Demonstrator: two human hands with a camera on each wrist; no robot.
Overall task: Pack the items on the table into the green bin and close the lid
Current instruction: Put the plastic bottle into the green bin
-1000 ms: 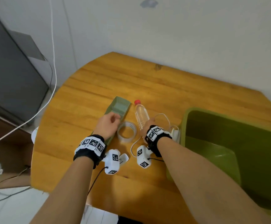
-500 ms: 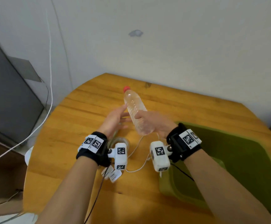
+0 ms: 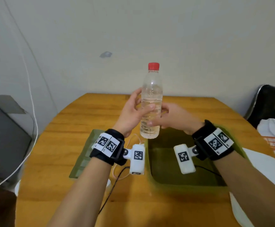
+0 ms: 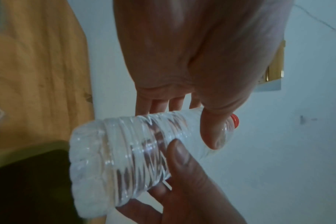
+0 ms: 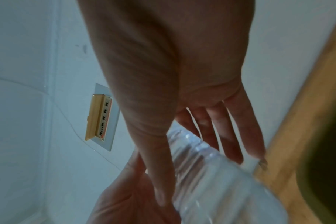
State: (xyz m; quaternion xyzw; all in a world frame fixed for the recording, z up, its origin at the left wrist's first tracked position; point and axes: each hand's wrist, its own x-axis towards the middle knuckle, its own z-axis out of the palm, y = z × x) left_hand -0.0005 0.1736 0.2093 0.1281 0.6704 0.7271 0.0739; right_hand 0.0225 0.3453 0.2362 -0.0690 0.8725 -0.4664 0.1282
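Both hands' grip clasps the upright bottle (image 3: 151, 102) above the green bin (image 3: 150, 176).

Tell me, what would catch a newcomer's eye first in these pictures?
First the clear bottle with its red cap, held upright in mid-air between the left hand and right hand, above the wooden table. Just below it on the right sits the open green bin, and its green lid lies flat on the table under the left wrist.
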